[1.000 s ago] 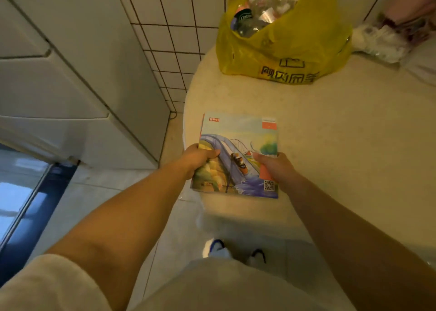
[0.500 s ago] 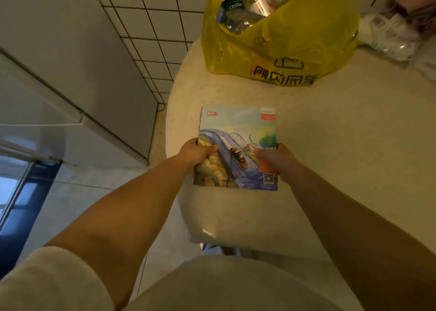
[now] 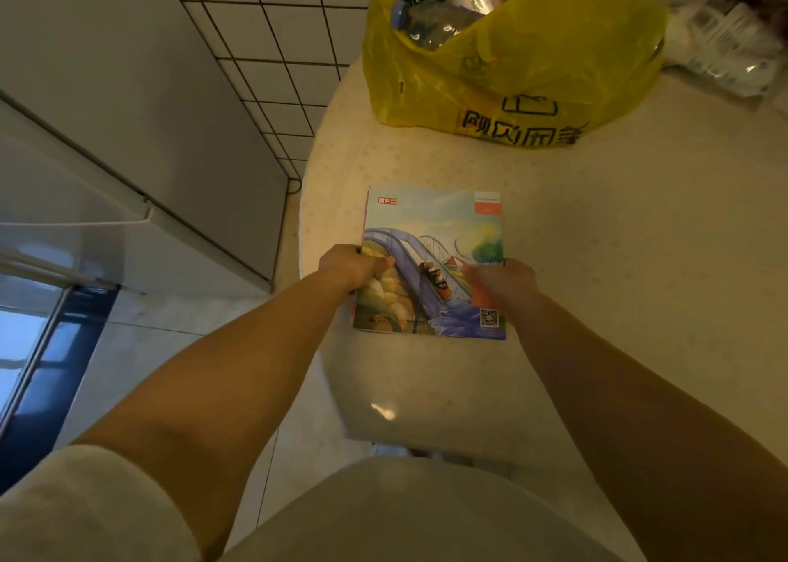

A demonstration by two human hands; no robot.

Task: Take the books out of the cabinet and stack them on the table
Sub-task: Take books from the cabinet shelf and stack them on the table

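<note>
On the round cream tabletop [image 3: 618, 242], near its front-left edge, lie thin illustrated books [image 3: 430, 229]; the left hand [image 3: 351, 265] and right hand [image 3: 501, 280] pinch their side edges, thumbs on top.

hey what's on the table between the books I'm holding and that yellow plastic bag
Nothing: in the head view, only bare table lies between the books and the yellow bag.

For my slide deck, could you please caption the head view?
Left hand and right hand grip illustrated books on the table near a yellow bag.
</note>
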